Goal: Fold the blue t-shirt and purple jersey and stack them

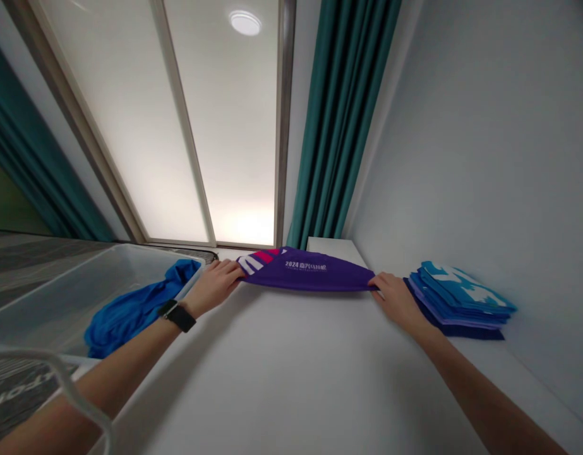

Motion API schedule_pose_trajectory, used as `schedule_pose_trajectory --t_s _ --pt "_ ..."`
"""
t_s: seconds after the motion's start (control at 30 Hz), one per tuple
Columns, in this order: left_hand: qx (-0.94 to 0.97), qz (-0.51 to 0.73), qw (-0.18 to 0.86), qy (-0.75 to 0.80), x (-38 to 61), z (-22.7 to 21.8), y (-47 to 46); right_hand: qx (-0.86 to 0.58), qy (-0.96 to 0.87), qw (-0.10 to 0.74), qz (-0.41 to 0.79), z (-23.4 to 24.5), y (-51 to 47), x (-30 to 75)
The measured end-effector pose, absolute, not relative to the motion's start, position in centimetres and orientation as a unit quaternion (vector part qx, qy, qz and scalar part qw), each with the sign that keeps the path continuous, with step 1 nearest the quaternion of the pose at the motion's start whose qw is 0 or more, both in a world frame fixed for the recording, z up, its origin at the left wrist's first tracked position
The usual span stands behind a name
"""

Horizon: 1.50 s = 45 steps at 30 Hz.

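A purple shirt-like cloth (314,272) with white and pink stripes and printed "2024" lettering stretches between my two hands, above the white table. My left hand (215,284), with a black watch on the wrist, pinches its striped left end. At the other end, the fingers of my right hand (390,296) are closed on the right corner. The cloth's lower edge is pulled nearly straight. Just right of my right hand lies a stack of folded blue and purple clothes (462,300), with a white pattern on the top one.
To the left stands a clear plastic bin (59,297) with crumpled blue cloth (134,309) inside and over its rim. A pale cable (73,392) crosses the lower left. The wall (499,158) borders the right; green curtains (343,126) and glass doors (229,139) are behind.
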<state>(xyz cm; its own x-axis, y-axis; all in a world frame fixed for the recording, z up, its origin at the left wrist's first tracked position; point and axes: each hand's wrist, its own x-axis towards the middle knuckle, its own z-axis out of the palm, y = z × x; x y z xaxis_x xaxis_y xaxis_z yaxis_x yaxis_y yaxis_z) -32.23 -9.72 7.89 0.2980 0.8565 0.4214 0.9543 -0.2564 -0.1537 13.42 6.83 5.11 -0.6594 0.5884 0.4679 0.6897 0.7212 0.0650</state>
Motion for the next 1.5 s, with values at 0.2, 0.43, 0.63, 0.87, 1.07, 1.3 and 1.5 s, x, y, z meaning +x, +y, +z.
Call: schedule_pose_trajectory --t_s 0.2,0.43,0.63,0.87,1.07,1.3,1.5 --pt "-0.782 -0.065 0.158 -0.599 -31.0 2.1 -14.7 -0.36 -0.908 0.2 -0.073 -1.8 1.5 14.3" --pt "-0.756 -0.139 0.117 -0.629 -30.8 1.6 -16.0 -0.376 -0.899 0.227 -0.014 -2.4 0.5 15.0" --pt "-0.758 -0.143 0.141 -0.621 -30.8 1.7 -16.5 -0.371 -0.898 0.236 -0.03 -2.1 -0.2 15.0" --pt "-0.751 -0.154 0.162 -0.621 -27.8 2.1 -14.3 -0.346 -0.905 0.243 -0.052 -0.8 -0.6 12.0" --pt "-0.771 -0.128 0.124 -0.612 -21.8 1.6 -8.4 -0.389 -0.912 0.128 -0.004 0.5 -0.6 2.9" --pt "-0.721 -0.123 0.084 -0.677 -18.6 -0.1 -4.6 -0.446 -0.889 0.099 0.04 -0.1 0.7 -3.6" --pt "-0.7 -0.121 0.067 -0.7 -19.1 -1.1 -4.7 -0.444 -0.89 0.081 0.066 -1.1 1.2 -3.4"
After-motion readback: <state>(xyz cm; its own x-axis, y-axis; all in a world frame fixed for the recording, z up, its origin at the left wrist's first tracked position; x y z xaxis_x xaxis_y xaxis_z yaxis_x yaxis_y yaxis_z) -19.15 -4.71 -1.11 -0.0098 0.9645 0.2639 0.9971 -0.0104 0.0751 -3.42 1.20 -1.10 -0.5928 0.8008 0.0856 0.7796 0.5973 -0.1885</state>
